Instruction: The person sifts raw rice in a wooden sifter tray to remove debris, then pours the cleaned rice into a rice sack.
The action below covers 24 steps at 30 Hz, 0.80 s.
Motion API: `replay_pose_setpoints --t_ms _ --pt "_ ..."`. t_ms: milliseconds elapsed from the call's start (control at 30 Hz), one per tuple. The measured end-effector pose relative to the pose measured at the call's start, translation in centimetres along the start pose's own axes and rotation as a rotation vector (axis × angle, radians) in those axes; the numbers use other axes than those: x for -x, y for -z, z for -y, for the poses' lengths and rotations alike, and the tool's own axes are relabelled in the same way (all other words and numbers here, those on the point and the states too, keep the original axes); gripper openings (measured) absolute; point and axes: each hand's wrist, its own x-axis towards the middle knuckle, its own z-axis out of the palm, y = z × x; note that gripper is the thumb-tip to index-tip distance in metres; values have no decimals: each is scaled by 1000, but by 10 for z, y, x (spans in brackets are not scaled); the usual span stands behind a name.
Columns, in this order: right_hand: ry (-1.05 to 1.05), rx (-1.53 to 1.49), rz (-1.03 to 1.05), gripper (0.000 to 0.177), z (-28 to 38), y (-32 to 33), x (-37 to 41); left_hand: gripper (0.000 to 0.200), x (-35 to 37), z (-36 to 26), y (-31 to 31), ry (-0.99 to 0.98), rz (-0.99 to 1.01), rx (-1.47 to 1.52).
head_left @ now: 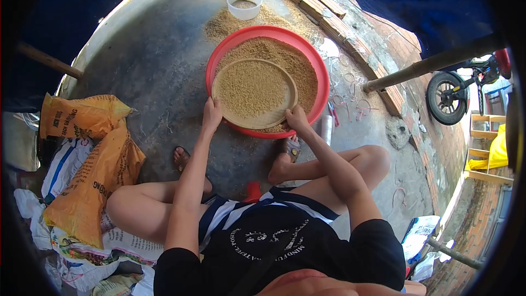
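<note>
- Sieve (241, 121), spread with grain (252, 85), over the near-left part of red basin (322, 77); contact with the rim impossible to tell.
- Left grip (213, 112) closed on the sieve's near-left edge.
- Right grip (297, 118) closed on its near-right edge.
- More grain inside the basin, beyond and to the right of the sieve.
- White tub (235, 11), partly filled, just beyond the basin, beside a loose heap (217, 26) on the floor (153, 77).
- Orange sacks (104, 178) at left, well apart from the basin.
- Row of bricks (329, 22) at right, wheel (433, 98) farther out.
</note>
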Motion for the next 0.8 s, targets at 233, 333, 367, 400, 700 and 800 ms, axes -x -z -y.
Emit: replay_pose_setpoints --t_ms 233,333,367,400,700,800 --pt "486 -160 -342 18 58 -3 36 29 13 -93 35 -294 -229 94" --pt "517 -133 -324 18 48 -5 17 28 3 -76 30 -322 -228 129" --pt "517 -133 -316 18 41 -8 12 29 -1 -60 26 -302 -219 95" --pt "329 -102 -247 16 32 -11 6 29 -3 -39 19 -299 -226 90" --pt "260 -32 -254 14 35 -7 15 33 9 -44 18 -122 -169 -35" --pt "484 -83 -365 14 65 -1 32 31 16 -107 40 -337 -285 173"
